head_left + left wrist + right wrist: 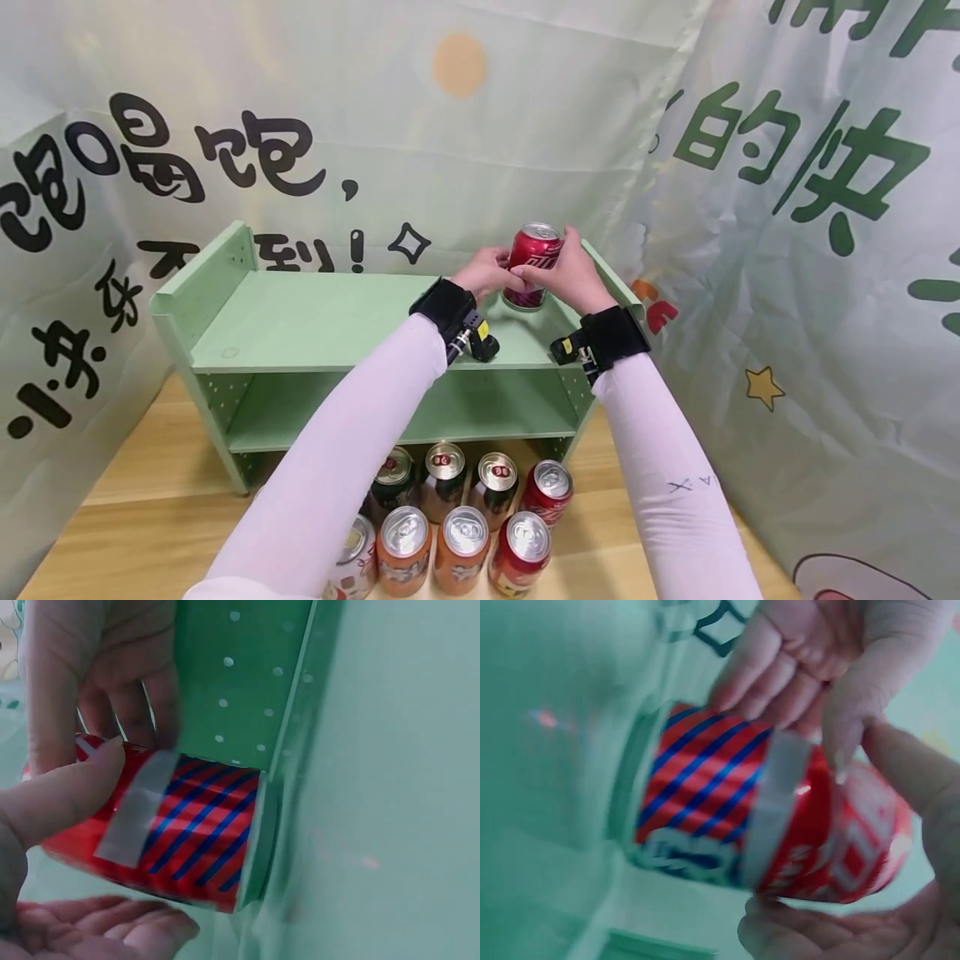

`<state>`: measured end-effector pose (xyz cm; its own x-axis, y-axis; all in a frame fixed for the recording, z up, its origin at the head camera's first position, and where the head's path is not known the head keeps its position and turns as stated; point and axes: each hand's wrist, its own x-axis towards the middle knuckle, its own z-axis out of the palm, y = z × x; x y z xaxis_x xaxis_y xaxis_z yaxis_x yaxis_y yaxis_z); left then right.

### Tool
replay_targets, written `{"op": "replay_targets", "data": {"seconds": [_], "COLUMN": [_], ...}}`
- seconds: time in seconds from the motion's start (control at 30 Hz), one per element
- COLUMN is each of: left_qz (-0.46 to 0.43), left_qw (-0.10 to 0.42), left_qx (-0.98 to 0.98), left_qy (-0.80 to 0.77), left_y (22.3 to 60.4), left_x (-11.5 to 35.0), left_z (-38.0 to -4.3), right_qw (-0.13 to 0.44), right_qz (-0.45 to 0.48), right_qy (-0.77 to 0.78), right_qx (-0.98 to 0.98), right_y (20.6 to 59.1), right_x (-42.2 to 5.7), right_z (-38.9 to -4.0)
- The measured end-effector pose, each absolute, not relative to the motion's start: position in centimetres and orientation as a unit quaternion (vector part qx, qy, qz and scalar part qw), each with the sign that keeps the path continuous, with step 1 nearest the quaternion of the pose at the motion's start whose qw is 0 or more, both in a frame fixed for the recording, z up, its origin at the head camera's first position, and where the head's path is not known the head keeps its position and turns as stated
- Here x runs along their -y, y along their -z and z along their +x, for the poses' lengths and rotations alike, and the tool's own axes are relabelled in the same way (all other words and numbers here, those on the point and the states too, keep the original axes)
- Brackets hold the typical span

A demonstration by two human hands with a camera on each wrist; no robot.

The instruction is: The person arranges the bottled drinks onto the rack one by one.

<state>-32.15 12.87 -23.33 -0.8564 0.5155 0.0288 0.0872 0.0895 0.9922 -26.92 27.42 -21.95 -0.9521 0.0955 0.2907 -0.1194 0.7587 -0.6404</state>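
Two hands hold one red can (pixel 536 248); I see the left hand (pixel 486 273) curled on one side and the right hand (pixel 573 277) on the other, thumbs in front. The can is upright at the right end of the green shelf's (pixel 315 317) top board. Below, on the wooden table (pixel 112 508), I see more cans (pixel 462 546) in rows, some orange, some red.
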Motion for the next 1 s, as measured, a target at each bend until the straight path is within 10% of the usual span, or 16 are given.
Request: {"op": "replay_targets", "data": {"seconds": [1.0], "left_qz": [0.345], "left_qw": [0.11], "left_qx": [-0.739], "left_qy": [-0.568], "left_y": [23.4], "left_x": [0.4], "left_z": [-21.5], "right_qw": [0.193], "right_qz": [0.14], "right_qy": [-0.343], "right_qx": [0.908], "right_y": [23.2], "right_x": [-16.9], "right_z": [-14.9]}}
